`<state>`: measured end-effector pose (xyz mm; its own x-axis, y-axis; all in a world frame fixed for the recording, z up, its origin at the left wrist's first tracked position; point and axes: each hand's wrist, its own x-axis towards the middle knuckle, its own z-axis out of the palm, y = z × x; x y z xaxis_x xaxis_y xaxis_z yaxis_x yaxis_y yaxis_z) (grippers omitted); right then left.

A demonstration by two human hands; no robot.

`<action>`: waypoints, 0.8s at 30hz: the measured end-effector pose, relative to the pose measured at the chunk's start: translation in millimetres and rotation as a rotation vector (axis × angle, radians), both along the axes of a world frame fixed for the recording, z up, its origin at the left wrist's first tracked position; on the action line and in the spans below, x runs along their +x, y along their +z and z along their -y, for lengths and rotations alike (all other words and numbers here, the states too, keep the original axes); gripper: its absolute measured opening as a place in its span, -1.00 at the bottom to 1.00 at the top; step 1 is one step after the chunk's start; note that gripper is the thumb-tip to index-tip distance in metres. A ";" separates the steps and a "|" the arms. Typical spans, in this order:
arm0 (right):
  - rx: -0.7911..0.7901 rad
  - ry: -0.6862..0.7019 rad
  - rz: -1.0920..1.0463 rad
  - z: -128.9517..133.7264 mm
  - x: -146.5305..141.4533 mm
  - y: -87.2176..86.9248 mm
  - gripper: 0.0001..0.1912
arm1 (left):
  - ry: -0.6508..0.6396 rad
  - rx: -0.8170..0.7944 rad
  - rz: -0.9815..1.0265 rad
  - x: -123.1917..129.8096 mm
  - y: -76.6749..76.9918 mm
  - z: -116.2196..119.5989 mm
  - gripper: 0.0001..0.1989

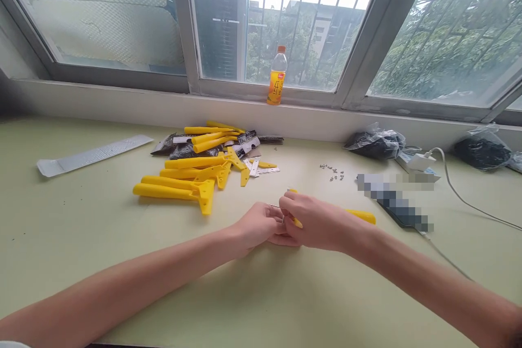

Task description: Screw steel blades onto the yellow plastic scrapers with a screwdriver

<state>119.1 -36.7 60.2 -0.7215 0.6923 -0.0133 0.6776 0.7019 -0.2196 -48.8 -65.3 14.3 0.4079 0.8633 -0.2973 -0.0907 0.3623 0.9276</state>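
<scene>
Your two bare forearms enter from the lower corners and converge toward the centre. The left forearm (134, 277) slants up and to the right; the right forearm (424, 269) slants up and to the left. Your left hand (260, 224) lies low, thumb side uppermost, its fingers reaching rightward and partly hidden beneath the other. Your right hand (312, 222) overlaps it from above, back of the hand uppermost, fingers bent and tips directed inward to the left. Both wrists appear nearly straight, and your hands meet closely at the fingers.
</scene>
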 end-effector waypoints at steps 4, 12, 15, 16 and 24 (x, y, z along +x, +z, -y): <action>-0.029 -0.021 -0.098 3.9 8.8 -5.9 -0.84 | -0.019 -0.010 0.009 -0.4 -1.2 -0.9 -0.86; -0.110 -0.038 -0.102 -2.6 2.5 0.2 -0.77 | -0.029 -0.028 0.044 -2.4 -3.8 -2.1 -0.67; -0.105 -0.041 -0.089 -4.3 2.2 0.6 -0.73 | -0.032 -0.028 0.042 -2.8 -4.4 -2.4 -0.67; -0.116 -0.040 -0.102 -4.7 2.7 0.5 -0.72 | -0.034 -0.029 0.037 -3.0 -4.9 -2.7 -0.67; -0.158 -0.049 -0.271 -4.7 9.7 -6.7 -0.74 | -0.025 -0.045 0.044 -1.9 -2.3 -3.1 -0.72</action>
<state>128.8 -32.0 53.4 -0.6793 0.7310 0.0648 0.6114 0.6126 -0.5009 -50.7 -62.2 12.0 0.4428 0.8386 -0.3172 -0.1215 0.4067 0.9055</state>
